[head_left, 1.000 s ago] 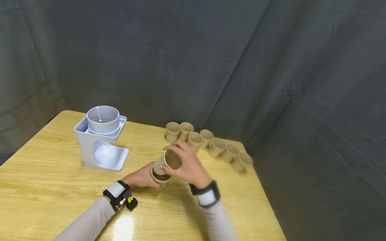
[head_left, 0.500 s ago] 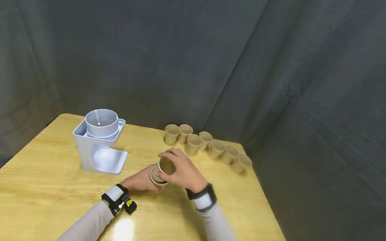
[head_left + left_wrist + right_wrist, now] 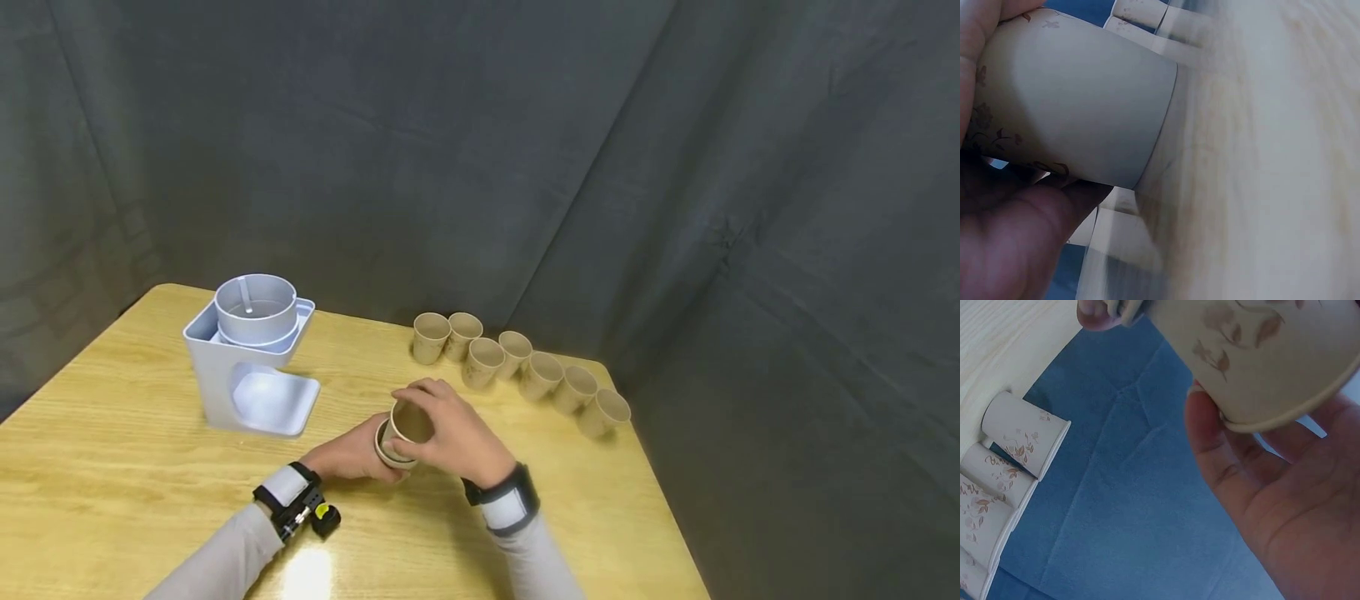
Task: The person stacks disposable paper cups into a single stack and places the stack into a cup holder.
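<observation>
My left hand (image 3: 352,452) grips a beige paper cup around its side, mouth up. Brown flower prints show on that lower cup (image 3: 1079,100) in the left wrist view, its base close to the table; whether it touches the wood I cannot tell. With thumb and fingers near the rim, my right hand (image 3: 459,437) holds a second paper cup (image 3: 1260,356) of the same kind. This upper cup is slightly tilted, and its bottom part sits inside the mouth of the lower one, hidden from view.
Several matching paper cups (image 3: 483,364) stand upright in a staggered row along the back right of the wooden table (image 3: 135,492). At the left is a pale plastic dispenser-like device (image 3: 217,375) with a round tub (image 3: 257,312) on top. Dark cloth (image 3: 375,150) hangs behind.
The upper cup and my right hand have moved down and left, from leaning over the lower cup's mouth to sitting deeper and straighter in it. My left hand has barely moved.
</observation>
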`<action>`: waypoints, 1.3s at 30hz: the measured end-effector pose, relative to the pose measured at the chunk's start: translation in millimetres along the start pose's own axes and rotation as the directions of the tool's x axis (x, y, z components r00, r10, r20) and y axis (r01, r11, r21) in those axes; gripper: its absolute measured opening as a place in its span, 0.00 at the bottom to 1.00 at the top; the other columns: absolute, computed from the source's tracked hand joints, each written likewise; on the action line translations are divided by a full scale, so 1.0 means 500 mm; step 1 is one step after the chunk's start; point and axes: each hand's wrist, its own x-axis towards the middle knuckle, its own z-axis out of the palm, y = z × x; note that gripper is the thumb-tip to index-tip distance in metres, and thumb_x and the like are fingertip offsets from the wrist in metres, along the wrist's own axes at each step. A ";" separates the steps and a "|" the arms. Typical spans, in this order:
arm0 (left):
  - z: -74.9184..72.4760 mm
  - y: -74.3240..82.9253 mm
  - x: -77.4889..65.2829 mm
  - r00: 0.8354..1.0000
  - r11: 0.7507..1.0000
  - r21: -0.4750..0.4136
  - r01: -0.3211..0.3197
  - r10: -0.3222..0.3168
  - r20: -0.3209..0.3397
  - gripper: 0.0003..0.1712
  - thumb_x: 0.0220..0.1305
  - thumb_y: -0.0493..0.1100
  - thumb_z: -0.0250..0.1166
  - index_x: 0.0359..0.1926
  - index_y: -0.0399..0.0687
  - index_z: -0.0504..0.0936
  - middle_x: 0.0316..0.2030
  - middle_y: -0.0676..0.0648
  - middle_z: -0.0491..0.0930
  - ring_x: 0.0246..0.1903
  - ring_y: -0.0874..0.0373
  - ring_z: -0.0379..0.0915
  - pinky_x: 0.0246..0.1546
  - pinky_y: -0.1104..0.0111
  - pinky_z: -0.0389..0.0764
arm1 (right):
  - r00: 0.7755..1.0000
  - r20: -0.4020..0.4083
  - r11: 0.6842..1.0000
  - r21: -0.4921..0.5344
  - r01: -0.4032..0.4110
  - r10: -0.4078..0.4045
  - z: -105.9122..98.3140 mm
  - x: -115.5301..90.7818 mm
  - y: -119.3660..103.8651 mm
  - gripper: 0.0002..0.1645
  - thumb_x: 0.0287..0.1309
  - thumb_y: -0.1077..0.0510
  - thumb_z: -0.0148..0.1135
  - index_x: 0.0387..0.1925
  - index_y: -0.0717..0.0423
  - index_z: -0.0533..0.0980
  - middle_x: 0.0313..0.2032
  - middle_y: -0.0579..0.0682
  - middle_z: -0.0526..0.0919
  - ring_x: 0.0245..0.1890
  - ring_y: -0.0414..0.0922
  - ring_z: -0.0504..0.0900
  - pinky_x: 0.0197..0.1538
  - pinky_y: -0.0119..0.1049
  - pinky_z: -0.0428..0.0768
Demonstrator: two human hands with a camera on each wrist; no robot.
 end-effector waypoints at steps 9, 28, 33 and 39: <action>0.004 0.004 -0.001 1.000 0.998 0.065 -0.023 0.024 -0.020 0.41 0.51 0.36 0.77 0.65 0.47 0.70 0.56 0.49 0.77 0.51 0.57 0.76 0.57 0.67 0.76 | 0.999 0.053 0.999 0.032 -0.003 0.001 0.006 0.002 -0.008 0.36 0.60 0.40 0.69 0.65 0.50 0.75 0.61 0.46 0.77 0.61 0.42 0.76 0.63 0.37 0.77; 0.001 -0.001 -0.007 1.000 0.999 0.026 -0.029 0.029 -0.004 0.43 0.54 0.38 0.76 0.69 0.53 0.68 0.60 0.51 0.75 0.53 0.48 0.74 0.55 0.65 0.78 | 0.990 0.139 1.000 -0.004 0.007 -0.006 0.033 0.006 -0.008 0.28 0.58 0.45 0.73 0.58 0.51 0.81 0.61 0.50 0.77 0.63 0.45 0.72 0.64 0.36 0.75; 0.000 0.000 -0.007 0.999 0.999 0.038 -0.038 0.038 -0.015 0.41 0.53 0.38 0.76 0.67 0.54 0.69 0.57 0.51 0.77 0.51 0.49 0.75 0.54 0.65 0.78 | 0.989 0.146 1.000 -0.005 0.010 -0.009 0.033 0.007 -0.008 0.28 0.59 0.46 0.73 0.59 0.51 0.80 0.58 0.48 0.77 0.59 0.42 0.74 0.61 0.33 0.76; -0.002 0.003 -0.006 1.000 0.999 0.035 -0.028 0.028 -0.010 0.40 0.52 0.37 0.76 0.66 0.55 0.70 0.56 0.51 0.77 0.50 0.52 0.75 0.54 0.65 0.79 | 0.987 0.162 1.000 -0.003 -0.007 0.007 0.030 0.007 -0.007 0.29 0.59 0.46 0.73 0.60 0.52 0.80 0.59 0.48 0.77 0.59 0.42 0.74 0.62 0.34 0.76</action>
